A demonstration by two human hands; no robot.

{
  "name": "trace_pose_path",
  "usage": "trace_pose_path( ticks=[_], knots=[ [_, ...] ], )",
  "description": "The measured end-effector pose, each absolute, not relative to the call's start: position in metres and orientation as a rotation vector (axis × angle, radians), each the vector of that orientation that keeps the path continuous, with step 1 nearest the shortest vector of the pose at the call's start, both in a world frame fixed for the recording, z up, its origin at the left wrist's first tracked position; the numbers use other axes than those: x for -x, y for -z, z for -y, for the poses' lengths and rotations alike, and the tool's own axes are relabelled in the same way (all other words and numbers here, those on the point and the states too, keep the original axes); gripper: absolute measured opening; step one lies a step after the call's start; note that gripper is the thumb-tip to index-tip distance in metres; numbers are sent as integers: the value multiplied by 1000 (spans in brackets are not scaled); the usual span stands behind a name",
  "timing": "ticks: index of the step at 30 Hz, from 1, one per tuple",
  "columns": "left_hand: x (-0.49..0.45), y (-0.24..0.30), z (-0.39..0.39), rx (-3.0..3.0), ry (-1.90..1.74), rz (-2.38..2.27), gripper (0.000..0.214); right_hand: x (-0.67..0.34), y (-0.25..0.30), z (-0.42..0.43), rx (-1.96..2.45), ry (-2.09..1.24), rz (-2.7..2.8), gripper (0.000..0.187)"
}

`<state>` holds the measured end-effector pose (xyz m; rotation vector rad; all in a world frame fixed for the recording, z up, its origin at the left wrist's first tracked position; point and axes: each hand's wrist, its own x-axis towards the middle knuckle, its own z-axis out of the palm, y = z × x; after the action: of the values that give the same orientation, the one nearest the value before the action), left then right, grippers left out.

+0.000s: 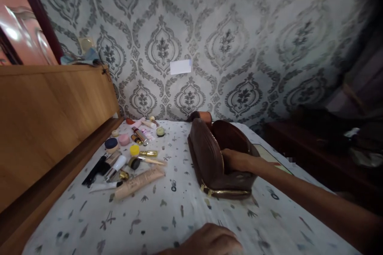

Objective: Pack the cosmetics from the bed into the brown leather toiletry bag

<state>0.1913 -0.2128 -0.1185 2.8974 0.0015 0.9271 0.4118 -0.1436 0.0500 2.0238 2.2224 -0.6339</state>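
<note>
Your right hand point(236, 159) reaches across the bed point(179, 215) into the open mouth of the brown pouch point(206, 155). The pouch lies near the middle of the patterned white sheet, its gold zip edge towards you. Your fingers go down between its two halves and are hidden there, so you cannot tell whether they grip the lining, hold something or are spread. Only the back of the hand and the wrist show, resting against the pouch's inner rim.

Your left hand point(209, 241) sits low at the bottom edge of the view, back upward, on or just above the sheet and well apart from the pouch. Its fingers look loosely bent, but the frame cuts it off and it is blurred, so its grip cannot be read.

To the left of the pouch, cosmetics lie scattered on the sheet beside the wooden headboard point(44, 119):
- a long beige tube point(139, 182) nearest you
- a white tube point(104, 186) just beside it
- a gold lipstick point(148, 153)
- a yellow-lidded jar point(134, 150)
- a pink jar point(123, 139)
- a navy-lidded jar point(111, 143)
- a small green jar point(160, 131) farther back

An orange-brown roll point(205, 116) lies just behind the pouch, against the patterned wall point(239, 28).
</note>
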Motion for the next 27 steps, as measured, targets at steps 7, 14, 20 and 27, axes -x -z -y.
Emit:
trace_pose_path(
  ticks=[7, 14, 20, 27],
  knots=[
    [-188, 103, 217, -2845, -1244, 116, 11, -404, -55, 153, -2048, 519, -2135, 45],
    [-190, 85, 215, -2793, -1301, 194, 17, -402, -59, 161, -2220, 570, -1931, 48],
    [-189, 87, 216, -2842, -1247, 196, 29, -403, -56, 162, -2219, 562, -1918, 50],
    [-184, 84, 221, -2759, -1145, 152, 27, -403, -66, 160, -2198, 439, -2008, 33]
  ],
)
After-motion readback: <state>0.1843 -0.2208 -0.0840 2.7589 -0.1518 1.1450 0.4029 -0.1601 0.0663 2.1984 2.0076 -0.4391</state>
